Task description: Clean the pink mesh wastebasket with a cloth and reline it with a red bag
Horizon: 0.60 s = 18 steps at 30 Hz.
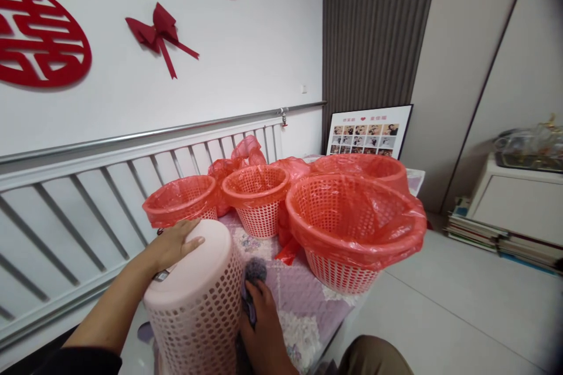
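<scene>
An upside-down white plastic waste basket [197,304] with perforated sides stands before me, its solid base on top. My left hand [173,246] lies across that base, fingers stretched out and thumb apart, steadying the basket. Beside its right wall, my right hand [264,322] is closed around a fuzzy grey-purple cloth [255,272], pressed against the holes. Beyond stand several baskets with red plastic bags over their rims: a left one [180,199], a small middle one [259,205] and a large right one [352,234].
The baskets rest on a purple floral cover [294,287]. A white radiator [109,217] and a metal pipe [153,130] run along the wall. A photo board [369,129] leans at the back; a white cabinet [519,193] and stacked books [497,240] are at right. My knee [373,357] shows below.
</scene>
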Available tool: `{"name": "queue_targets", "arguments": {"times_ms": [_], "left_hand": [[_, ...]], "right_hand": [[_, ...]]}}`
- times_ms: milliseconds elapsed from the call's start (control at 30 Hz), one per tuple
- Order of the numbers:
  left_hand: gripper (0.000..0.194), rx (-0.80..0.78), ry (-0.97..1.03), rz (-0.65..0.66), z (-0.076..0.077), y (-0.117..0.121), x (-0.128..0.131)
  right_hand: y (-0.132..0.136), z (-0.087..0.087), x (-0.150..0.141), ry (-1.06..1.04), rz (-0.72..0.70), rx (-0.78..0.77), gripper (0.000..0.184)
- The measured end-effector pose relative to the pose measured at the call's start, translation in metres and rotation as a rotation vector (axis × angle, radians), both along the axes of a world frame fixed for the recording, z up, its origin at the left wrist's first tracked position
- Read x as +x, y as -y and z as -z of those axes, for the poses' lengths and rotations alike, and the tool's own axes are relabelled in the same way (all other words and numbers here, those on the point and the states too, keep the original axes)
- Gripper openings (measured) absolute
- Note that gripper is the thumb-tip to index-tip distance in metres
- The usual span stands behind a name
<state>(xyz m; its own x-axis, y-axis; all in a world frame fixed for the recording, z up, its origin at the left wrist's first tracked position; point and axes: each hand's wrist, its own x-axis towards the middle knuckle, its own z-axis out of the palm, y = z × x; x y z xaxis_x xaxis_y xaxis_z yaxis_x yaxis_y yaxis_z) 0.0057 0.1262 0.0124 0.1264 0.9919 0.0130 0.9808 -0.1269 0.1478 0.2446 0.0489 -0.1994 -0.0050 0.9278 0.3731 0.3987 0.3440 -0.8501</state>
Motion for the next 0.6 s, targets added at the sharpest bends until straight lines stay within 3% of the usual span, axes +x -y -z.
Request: {"name": "queue_targets", "arguments": {"times_ms": [167, 267, 333, 500, 600], "left_hand": [[0.093, -0.001, 0.025, 0.051, -0.002, 0.005, 0.004], [0.091, 0.001, 0.038, 0.083, -0.002, 0.007, 0.005], [0.091, 0.003, 0.044, 0.09, -0.002, 0.007, 0.005], [0.09, 0.003, 0.059, 0.097, -0.001, 0.006, 0.004], [0.09, -0.002, 0.065, 0.098, -0.001, 0.006, 0.004]], "right_hand": [[0.018, -0.076, -0.009, 0.048, -0.047, 0.287, 0.062], [0.012, -0.087, -0.006, 0.044, -0.07, 0.391, 0.066], [0.0, -0.07, -0.003, 0.021, -0.054, 0.379, 0.066], [-0.033, 0.02, 0.012, -0.054, 0.047, -0.029, 0.067], [-0.04, 0.058, 0.024, -0.068, 0.042, -0.116, 0.067]]}}
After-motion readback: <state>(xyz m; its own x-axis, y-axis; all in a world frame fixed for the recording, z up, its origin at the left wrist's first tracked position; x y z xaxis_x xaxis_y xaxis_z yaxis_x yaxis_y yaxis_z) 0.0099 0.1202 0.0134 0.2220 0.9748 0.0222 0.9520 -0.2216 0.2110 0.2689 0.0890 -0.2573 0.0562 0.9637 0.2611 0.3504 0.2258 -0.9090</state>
